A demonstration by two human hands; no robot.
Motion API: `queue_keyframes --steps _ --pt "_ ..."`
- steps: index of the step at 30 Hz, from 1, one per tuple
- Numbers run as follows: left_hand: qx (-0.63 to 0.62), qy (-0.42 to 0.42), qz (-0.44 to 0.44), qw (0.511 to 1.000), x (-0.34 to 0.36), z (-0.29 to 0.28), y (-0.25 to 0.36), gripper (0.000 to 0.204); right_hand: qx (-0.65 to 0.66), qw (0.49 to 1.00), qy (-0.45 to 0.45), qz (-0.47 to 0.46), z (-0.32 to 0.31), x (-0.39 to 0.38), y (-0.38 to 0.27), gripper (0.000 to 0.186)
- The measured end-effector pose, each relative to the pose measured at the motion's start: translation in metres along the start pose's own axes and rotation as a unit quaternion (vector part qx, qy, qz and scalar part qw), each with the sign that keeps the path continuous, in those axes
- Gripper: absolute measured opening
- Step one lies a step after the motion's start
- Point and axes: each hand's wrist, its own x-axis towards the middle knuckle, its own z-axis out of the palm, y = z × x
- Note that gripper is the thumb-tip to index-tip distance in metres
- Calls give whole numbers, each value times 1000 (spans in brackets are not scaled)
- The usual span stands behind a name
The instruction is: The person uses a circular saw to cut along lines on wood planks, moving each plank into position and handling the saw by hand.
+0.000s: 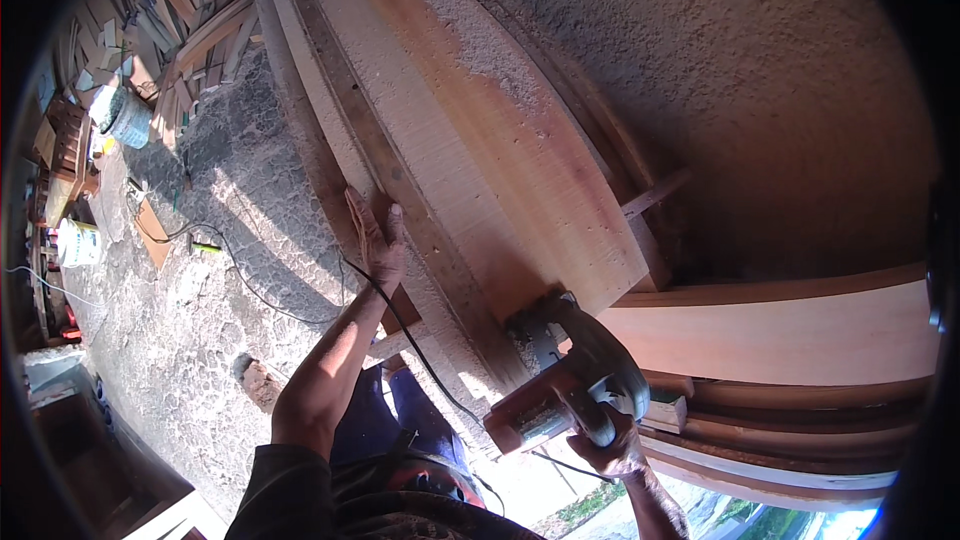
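Observation:
My right hand is wrapped round the rear handle of a circular saw, which rests at the near end of a wide wooden plank. The saw's blade is hidden from here. Further up on the left, my left hand lies against the long narrow board beside the plank, fingers stretched and thumb apart. A black power cord runs past my left wrist and down to the saw. Pale sawdust is scattered over the plank's far right side.
Stacked boards stick out at the right, below a rough wall. Wood offcuts are heaped at the far left, near a bucket and a white tub. The cord trails across the rough floor, past a brick-like chunk.

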Motion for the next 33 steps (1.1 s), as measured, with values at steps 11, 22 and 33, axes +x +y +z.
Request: queue_keyframes --steps 11,22,33 --pt "-7 -28 0 1000 2 -1 -8 93 3 1000 8 -10 5 22 -17 49" --pt "-63 -112 -26 991 8 -40 11 73 50 998 3 -29 14 54 -31 43" --pt "-344 -216 -2 914 39 -68 -42 72 38 999 -5 -23 19 81 -50 39"
